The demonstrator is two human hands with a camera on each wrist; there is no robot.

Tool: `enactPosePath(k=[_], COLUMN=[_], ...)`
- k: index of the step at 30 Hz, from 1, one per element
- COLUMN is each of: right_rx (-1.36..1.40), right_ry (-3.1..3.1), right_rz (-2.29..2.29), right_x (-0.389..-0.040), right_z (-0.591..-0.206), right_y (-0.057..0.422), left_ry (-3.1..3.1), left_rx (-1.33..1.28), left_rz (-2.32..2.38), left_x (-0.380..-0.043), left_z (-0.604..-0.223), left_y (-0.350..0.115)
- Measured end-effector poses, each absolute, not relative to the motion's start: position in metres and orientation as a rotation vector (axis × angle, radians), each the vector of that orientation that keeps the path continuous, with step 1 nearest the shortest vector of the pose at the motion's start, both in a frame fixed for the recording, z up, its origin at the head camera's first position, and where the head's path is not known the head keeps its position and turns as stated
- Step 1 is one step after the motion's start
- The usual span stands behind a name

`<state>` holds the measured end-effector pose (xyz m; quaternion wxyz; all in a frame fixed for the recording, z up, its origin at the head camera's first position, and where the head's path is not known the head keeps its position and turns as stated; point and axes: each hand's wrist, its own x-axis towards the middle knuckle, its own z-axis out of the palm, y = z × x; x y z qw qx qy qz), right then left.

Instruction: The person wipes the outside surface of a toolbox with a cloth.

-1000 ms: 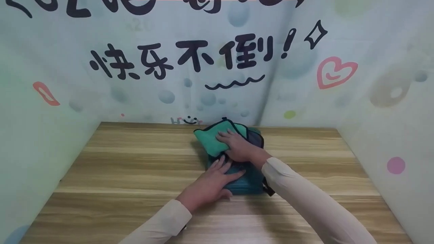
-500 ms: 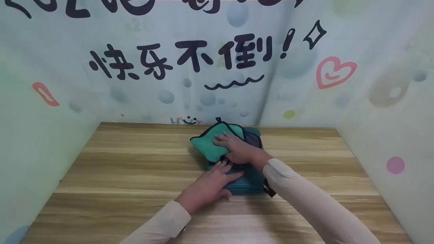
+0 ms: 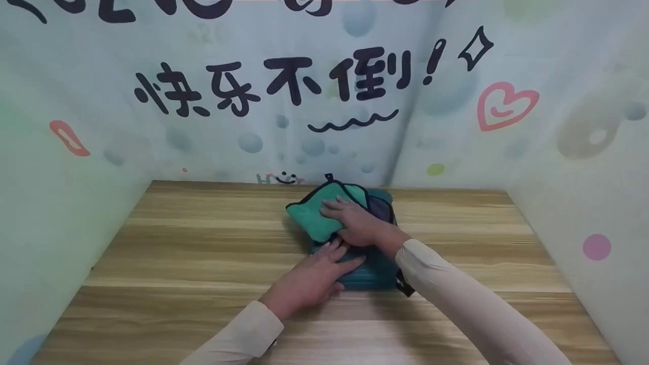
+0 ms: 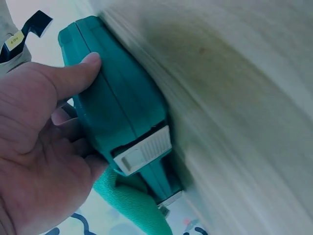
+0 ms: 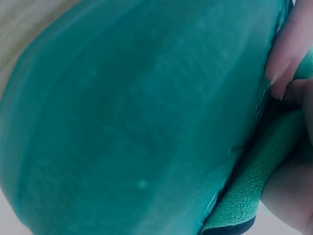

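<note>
A teal hard plastic case (image 3: 372, 276) with pale latches lies on the wooden table, centre back. Over its far part is a green cloth (image 3: 309, 218) with a dark edge and a small loop. My left hand (image 3: 304, 284) holds the case's near left side; in the left wrist view its thumb (image 4: 80, 73) lies along the side, above a pale latch (image 4: 144, 149). My right hand (image 3: 360, 223) holds the cloth against the top of the case, fingers spread over it. The right wrist view shows cloth (image 5: 259, 176) bunched under that hand, partly hidden.
The wood-grain table (image 3: 203, 253) spreads out on both sides of the case. Behind it hangs a printed sheet (image 3: 223, 147) with large characters, close to the case's far end. A dark strap (image 3: 404, 286) sticks out by my right wrist.
The green cloth has shifted slightly left and towards me under my right hand, then stayed about there. My left hand has kept its place on the case.
</note>
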<state>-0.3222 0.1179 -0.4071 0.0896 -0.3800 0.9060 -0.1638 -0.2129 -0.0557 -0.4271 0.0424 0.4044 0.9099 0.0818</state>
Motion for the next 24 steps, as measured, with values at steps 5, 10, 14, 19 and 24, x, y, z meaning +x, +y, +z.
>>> enactPosePath(k=[5,10,14,19,24], right_rx=[-1.188,-1.234,-1.257,-1.333,-1.326], right_ry=[2.657,2.600,2.570,2.524,2.508], right_rz=[-0.482,-0.485,-0.482,-0.515,-0.506], right_x=[-0.3191,-0.3168,-0.3159,-0.3151,-0.3135], right_z=[-0.4081,-0.4065,-0.4035,-0.4008,-0.3986], right_y=[0.1189,0.1193,0.1193,0.1175,0.1148], left_ry=[2.777,2.779,2.781,2.785,2.799], left_rx=[1.252,1.266,1.278,1.290,1.261], left_rz=[0.296,0.306,0.368,0.425,0.409], left_x=[-0.2125,-0.2136,-0.2145,-0.2149,-0.2160], left_z=[-0.4293,-0.4304,-0.4308,-0.4317,-0.4317], left_y=[-0.0576,-0.0566,-0.0562,-0.0581,-0.0592])
